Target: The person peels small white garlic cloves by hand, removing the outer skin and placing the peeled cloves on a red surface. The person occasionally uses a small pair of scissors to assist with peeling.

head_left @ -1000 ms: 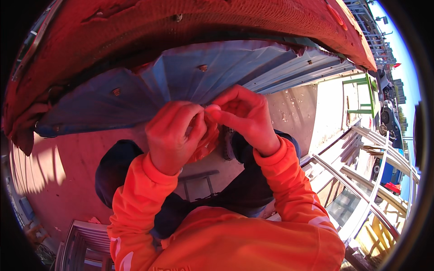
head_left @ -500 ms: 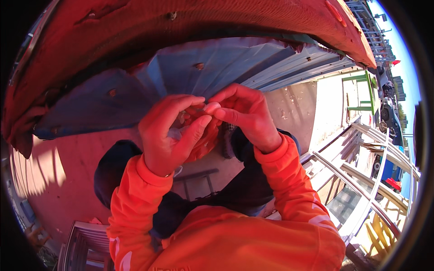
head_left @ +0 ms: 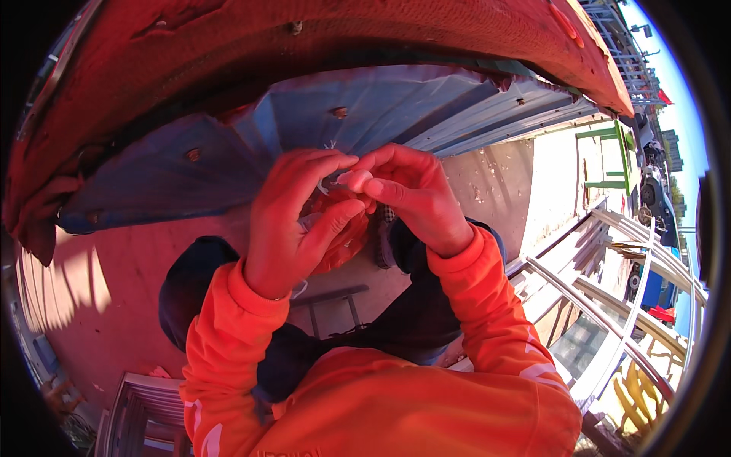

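A red curved panel [head_left: 304, 46] is seen across the top, and a blue ribbed sheet [head_left: 396, 107] is set just below it. Below the blue sheet, an orange crumpled bag [head_left: 343, 240] is held between both hands. The left hand [head_left: 293, 225] is curled around the bag's left side, fingers partly closed on it. The right hand [head_left: 415, 194] is pinched shut on a small pale piece [head_left: 356, 180] just above the bag. Orange sleeves [head_left: 487, 305] are seen below.
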Demonstrator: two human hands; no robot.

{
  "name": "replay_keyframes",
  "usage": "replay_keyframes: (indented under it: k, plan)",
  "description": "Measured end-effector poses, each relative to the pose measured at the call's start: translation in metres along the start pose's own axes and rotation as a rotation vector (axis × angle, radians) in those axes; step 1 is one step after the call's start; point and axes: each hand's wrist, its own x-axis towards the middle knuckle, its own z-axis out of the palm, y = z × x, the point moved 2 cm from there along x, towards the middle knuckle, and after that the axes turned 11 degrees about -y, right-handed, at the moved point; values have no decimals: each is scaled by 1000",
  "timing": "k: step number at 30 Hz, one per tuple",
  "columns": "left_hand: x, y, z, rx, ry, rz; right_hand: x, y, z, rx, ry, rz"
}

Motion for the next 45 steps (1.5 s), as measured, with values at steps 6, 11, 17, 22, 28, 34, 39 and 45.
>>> replay_keyframes:
  k: [6, 11, 17, 22, 28, 34, 39, 45]
  plan:
    - [-14, -9, -6, -303, -67, -207, -2, -2, 2, -100, 12, 49]
    - [-11, -18, -5, -129, -79, -251, -4, -8, 3, -107, -12, 23]
    - [-6, -2, 1, -32, -63, 20, -1, 2, -1, -237, 90, -98]
    - [-12, -10, 4, 230, -67, 144, -1, 7, 4, -327, 104, -96]
    - [-18, -24, 3, -714, -60, -377, -2, 0, 12, -432, 89, -157]
    - [-17, -31, -4, -922, -175, -516, -1, -4, 11, -632, 114, -241]
    - [-17, -32, -4, -953, -208, -509, -3, -11, 14, -718, 105, -264]
    - [-18, -32, -1, -956, -228, -495, -2, -9, 11, -785, 59, -319]
